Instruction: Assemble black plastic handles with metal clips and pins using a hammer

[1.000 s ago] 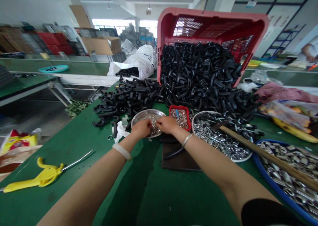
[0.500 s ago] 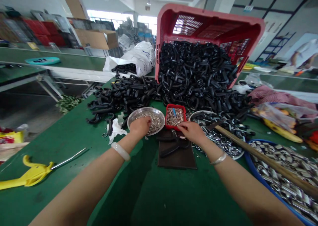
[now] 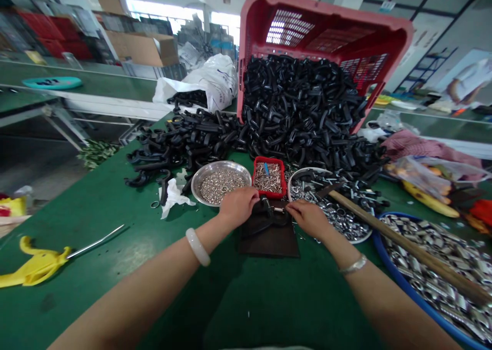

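Note:
On a dark plate [image 3: 269,245] lies a black clamp-like part [image 3: 261,226] with a small spring [image 3: 279,209] at its upper right. My left hand [image 3: 239,205] is closed at the part's left, its fingertips pinched; what they hold is too small to make out. To the right of the spring, my right hand [image 3: 308,215] also has its fingertips pinched, and anything between them is hidden. Just behind are a round metal dish [image 3: 221,183] of tiny metal pieces and a red tray [image 3: 269,177] of small pins with a blue item in it.
A tilted red crate [image 3: 326,12] spills black parts [image 3: 300,104] across the table's back. On the right are a white bowl [image 3: 346,222] of metal pieces, a wooden handle [image 3: 403,242] and a blue basin [image 3: 400,278]. A yellow tool [image 3: 42,263] lies at left.
My left hand has moved right, out of the metal dish, to the black part. My right hand has moved slightly down and away from the red tray. The view has shifted a little.

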